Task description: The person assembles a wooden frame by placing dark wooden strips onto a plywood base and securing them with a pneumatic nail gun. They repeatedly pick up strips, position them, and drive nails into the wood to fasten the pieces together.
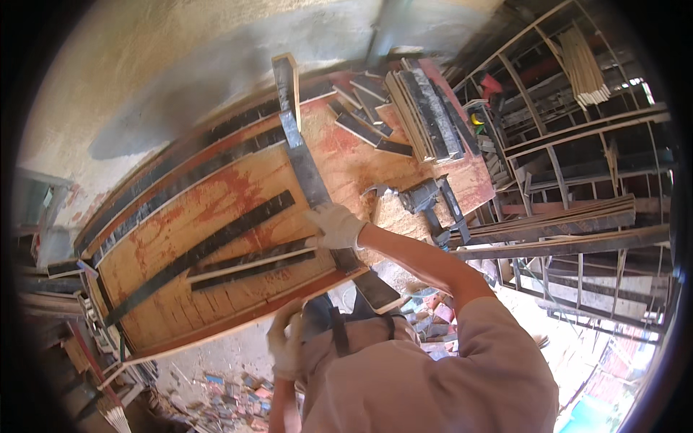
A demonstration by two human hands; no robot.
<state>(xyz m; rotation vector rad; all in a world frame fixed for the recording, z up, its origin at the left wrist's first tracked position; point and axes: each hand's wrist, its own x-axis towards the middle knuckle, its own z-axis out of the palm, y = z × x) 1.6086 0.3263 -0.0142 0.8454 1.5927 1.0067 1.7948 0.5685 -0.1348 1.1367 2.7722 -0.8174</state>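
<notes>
My right hand [336, 225], in a pale work glove, is closed over a long black-faced board [306, 173]. That board lies crosswise over the wooden workbench [238, 180] and sticks out past its near edge. My left hand [286, 340], gloved too, hangs in front of the bench's near edge, fingers loosely bent and apart, with nothing visible in it. Left of my right hand lie narrow black-faced strips [253, 263] with pale edges. Another long black strip [209, 242] slants across the bench.
A hammer [376, 195] and a dark power tool [424, 198] lie on the bench's right part. Behind them are short offcuts [368, 126] and stacked boards [426, 112]. A wall [180, 72] backs the bench; a timber rack [577, 173] stands right. Scraps [245, 397] litter the floor.
</notes>
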